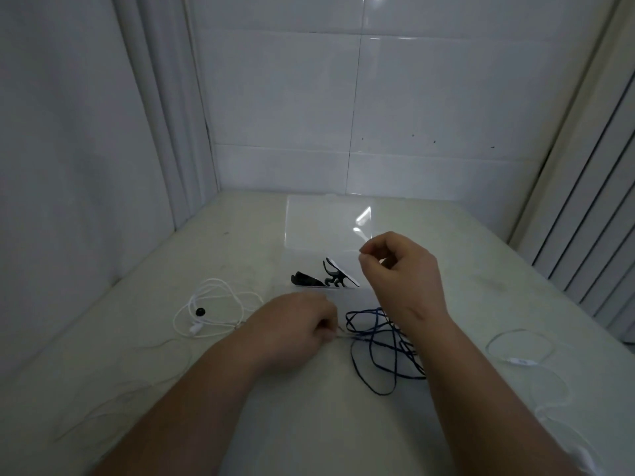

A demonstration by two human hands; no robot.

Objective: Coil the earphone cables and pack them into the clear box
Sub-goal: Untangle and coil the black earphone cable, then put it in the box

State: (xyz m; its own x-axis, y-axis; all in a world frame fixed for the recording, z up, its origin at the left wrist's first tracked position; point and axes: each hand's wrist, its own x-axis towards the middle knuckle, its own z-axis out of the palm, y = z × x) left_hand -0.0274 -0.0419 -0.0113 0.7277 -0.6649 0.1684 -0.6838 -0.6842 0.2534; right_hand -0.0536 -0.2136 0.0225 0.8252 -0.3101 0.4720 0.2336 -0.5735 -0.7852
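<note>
A dark blue earphone cable [378, 345] lies in a loose tangle on the table. My left hand [292, 328] pinches a thin pale cable end at the tangle's left edge. My right hand [398, 269] is raised above the tangle with thumb and forefinger pinched together; what it pinches is too thin to make out. The clear box [323, 221] stands open behind my hands, with black earphone parts [323, 278] inside its near part. A white earphone cable [213, 310] lies loosely looped to the left. Another white cable with an inline remote [519, 359] lies on the right.
The pale table [309, 424] is hemmed by a tiled wall behind, white panels on the left and ribbed panels on the right. A thin pale cable [113, 396] trails across the near left of the table.
</note>
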